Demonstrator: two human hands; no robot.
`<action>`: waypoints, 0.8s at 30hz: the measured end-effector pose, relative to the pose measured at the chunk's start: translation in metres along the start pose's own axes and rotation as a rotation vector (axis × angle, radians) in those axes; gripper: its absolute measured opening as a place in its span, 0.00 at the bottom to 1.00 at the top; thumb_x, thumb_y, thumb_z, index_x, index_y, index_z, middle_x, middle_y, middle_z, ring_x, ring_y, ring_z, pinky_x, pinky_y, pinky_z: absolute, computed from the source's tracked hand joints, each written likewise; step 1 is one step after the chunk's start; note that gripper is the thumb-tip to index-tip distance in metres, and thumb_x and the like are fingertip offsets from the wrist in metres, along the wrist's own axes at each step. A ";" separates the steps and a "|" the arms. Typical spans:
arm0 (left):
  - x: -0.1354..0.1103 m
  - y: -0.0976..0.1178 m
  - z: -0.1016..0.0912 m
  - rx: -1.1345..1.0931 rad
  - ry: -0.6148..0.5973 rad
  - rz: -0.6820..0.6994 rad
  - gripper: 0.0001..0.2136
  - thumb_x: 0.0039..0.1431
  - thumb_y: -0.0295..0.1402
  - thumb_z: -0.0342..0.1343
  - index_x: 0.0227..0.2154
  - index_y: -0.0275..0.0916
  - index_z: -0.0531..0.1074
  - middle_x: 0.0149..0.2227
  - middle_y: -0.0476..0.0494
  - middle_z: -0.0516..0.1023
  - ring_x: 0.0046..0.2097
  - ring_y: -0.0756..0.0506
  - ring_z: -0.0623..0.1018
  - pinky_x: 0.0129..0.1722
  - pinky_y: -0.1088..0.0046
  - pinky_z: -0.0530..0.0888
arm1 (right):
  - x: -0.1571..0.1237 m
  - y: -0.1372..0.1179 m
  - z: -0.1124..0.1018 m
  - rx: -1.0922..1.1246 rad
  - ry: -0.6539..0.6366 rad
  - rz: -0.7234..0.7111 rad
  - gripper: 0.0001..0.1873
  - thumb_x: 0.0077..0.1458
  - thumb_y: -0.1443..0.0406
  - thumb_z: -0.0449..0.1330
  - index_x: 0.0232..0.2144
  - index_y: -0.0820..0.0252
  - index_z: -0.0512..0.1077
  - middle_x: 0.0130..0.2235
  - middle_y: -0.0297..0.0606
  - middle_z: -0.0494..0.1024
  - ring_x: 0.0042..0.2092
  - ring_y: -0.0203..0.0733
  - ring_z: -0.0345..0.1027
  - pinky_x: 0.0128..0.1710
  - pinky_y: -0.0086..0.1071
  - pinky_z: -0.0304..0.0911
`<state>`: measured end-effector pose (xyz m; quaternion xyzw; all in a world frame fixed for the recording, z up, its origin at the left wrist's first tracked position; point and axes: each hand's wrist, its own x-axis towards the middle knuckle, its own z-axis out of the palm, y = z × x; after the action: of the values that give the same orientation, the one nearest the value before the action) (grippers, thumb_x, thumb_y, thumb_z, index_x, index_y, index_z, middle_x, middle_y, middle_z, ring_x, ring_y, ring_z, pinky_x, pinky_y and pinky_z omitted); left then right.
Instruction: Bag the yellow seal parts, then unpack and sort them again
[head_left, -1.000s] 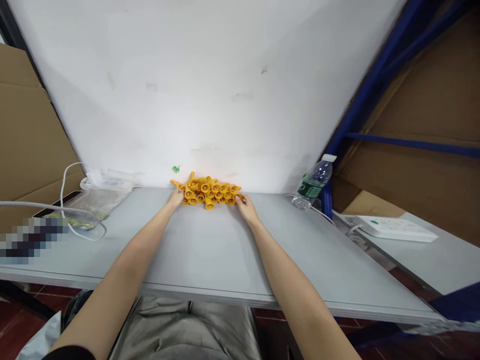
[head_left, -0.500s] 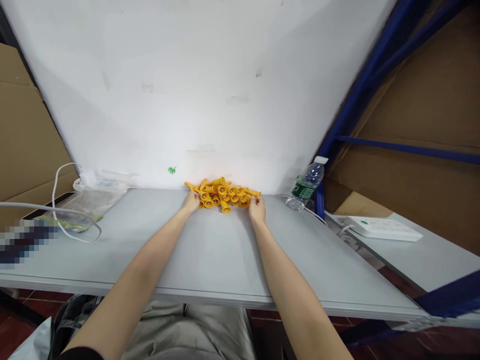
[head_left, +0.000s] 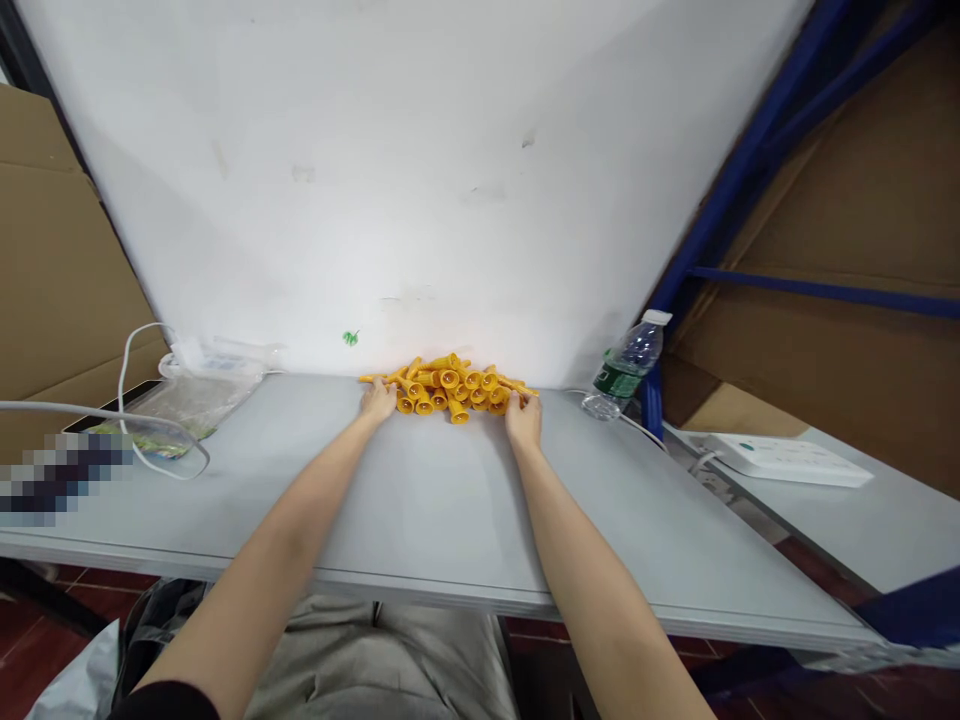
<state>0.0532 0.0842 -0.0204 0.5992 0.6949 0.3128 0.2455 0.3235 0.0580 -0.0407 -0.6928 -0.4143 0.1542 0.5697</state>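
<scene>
A heap of several small yellow cone-shaped plastic parts [head_left: 448,385] lies at the far edge of the grey table [head_left: 420,510], against the white wall. My left hand [head_left: 377,400] rests at the heap's left end with its fingers touching the parts. At the right end of the heap is my right hand [head_left: 523,417], its fingers curled against the parts. Both arms stretch out across the table. The hands are small in view, so what the fingers hold does not show.
A clear plastic bag [head_left: 187,400] and a white cable [head_left: 142,440] lie at the left. A water bottle [head_left: 628,365] leans at the right beside a blue rack post [head_left: 720,210]. A white power strip [head_left: 787,458] sits on a lower surface, far right. Cardboard stands on both sides.
The heap and both hands have shifted to the right along the wall. The heap looks a little more spread at its right end.
</scene>
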 end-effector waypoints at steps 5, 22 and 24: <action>-0.002 0.001 -0.015 0.171 -0.002 0.018 0.17 0.66 0.39 0.38 0.50 0.39 0.66 0.56 0.30 0.72 0.60 0.35 0.69 0.57 0.53 0.63 | -0.005 -0.004 -0.001 -0.048 0.054 -0.006 0.21 0.56 0.57 0.49 0.47 0.64 0.67 0.55 0.56 0.68 0.56 0.55 0.61 0.58 0.47 0.53; -0.014 -0.147 -0.214 0.747 0.146 -0.401 0.22 0.54 0.30 0.51 0.52 0.29 0.68 0.56 0.16 0.70 0.63 0.26 0.63 0.57 0.33 0.54 | -0.011 0.003 0.009 -0.062 0.108 -0.093 0.22 0.55 0.60 0.49 0.50 0.61 0.65 0.55 0.54 0.66 0.58 0.55 0.57 0.58 0.51 0.51; -0.012 -0.155 -0.221 0.716 0.180 -0.282 0.18 0.52 0.29 0.52 0.46 0.32 0.72 0.49 0.20 0.76 0.57 0.27 0.71 0.57 0.32 0.53 | -0.011 0.002 0.008 -0.068 0.095 -0.091 0.22 0.55 0.60 0.49 0.51 0.62 0.64 0.56 0.54 0.66 0.59 0.55 0.57 0.59 0.51 0.51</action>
<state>-0.2085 0.0276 0.0172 0.5156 0.8543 0.0651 -0.0006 0.3117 0.0548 -0.0475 -0.6988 -0.4229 0.0812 0.5712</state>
